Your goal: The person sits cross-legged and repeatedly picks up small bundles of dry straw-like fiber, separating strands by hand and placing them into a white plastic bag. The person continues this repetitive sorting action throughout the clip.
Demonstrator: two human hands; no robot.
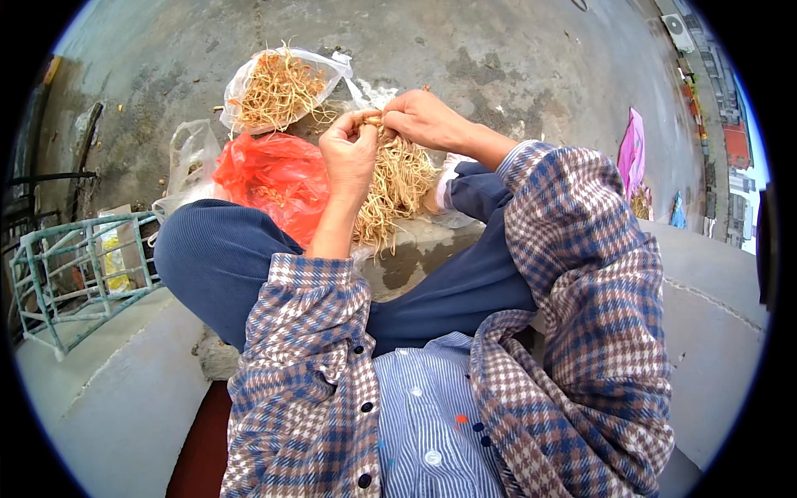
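My left hand [350,149] pinches a small yellowish root piece [373,120] between thumb and fingertips. Against its other end, the bent fingers of my right hand [429,119] meet my left fingertips and appear to pinch it too; the fingers partly hide it. Below both hands lies a heap of long, thin, pale roots [401,177]. To the left of my left wrist, a red plastic bag [274,174] lies spread open with small orange-brown bits inside. Beyond it, a white plastic bag [233,103] holds a tangle of yellowish roots [280,87].
A clear plastic bag [193,149] rests beside the red one. At left stands a green-painted metal frame [93,267]. Concrete ground [436,37] stretches ahead, with damp patches. A pink bag [632,152] lies at right. My bent knees flank the roots.
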